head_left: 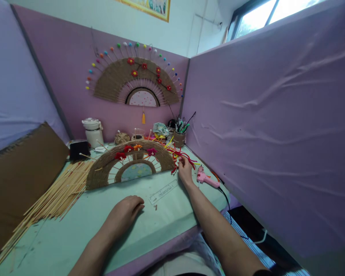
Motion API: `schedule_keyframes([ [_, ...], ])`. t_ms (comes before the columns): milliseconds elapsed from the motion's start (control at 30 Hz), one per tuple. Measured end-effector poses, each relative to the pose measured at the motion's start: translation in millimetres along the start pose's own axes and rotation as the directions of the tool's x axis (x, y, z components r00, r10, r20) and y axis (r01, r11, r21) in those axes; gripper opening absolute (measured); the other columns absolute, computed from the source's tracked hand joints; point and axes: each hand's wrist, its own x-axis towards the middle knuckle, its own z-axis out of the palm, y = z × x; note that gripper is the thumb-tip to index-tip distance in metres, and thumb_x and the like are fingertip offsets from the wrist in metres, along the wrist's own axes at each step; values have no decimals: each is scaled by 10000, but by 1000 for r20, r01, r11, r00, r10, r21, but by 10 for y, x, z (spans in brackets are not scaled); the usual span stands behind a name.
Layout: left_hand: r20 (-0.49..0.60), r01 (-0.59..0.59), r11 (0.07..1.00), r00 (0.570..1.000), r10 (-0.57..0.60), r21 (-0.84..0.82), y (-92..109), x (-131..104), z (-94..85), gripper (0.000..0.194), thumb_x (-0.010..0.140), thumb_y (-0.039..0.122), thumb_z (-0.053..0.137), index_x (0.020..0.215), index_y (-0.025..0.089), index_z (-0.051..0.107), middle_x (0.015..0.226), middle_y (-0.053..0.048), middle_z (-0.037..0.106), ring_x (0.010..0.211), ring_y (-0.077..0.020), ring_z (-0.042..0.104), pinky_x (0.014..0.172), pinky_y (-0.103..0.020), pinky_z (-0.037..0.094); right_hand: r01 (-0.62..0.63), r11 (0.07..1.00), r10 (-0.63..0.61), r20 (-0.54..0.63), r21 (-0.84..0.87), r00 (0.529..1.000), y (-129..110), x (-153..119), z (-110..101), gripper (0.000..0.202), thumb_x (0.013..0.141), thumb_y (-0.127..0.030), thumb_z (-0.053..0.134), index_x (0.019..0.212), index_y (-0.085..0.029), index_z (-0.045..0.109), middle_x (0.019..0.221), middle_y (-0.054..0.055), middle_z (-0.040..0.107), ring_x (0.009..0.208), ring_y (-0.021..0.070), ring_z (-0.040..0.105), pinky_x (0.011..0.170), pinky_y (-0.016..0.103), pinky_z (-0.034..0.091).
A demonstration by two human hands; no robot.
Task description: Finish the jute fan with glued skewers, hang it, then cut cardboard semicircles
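Note:
My right hand reaches to the right end of a twine-wrapped fan, among red fuzzy stems. Its fingers are bent together at the stems; whether one is gripped is hidden. My left hand rests on the table in front of the fan, fingers curled and closed, with nothing showing in them. Red, orange and magenta flowers decorate the fan, which has a pale green half-round centre. Between my hands lies a clear ruler, a small brown scrap near its end.
A pink glue gun with a black cord lies right of my right hand. Thin wooden sticks spread at left. Behind the fan stand a white lidded jar, a twine ball and a pen pot. A larger fan hangs on the partition.

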Motion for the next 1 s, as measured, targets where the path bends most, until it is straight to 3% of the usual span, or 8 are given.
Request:
schedule_keyframes([
  [833,22,-5,1000,1000,5,23,44,-10,-33,300,950,317,391,941,174,654,934,-98,693,890,-241,627,796,-341,454,-5,1000,5,10,-28,1000,-68,-17,-17,284,927,-361,577,1119,-154,606,1069,63,644,947,200,628,865,423,498],
  [1000,1,-11,1000,1000,11,9,50,-12,-32,292,942,305,401,933,172,661,923,-97,695,879,-240,625,789,-346,455,-8,1000,9,15,-23,1000,-81,-22,-23,297,870,-274,520,1128,-165,618,1017,81,665,914,210,614,873,400,469],
])
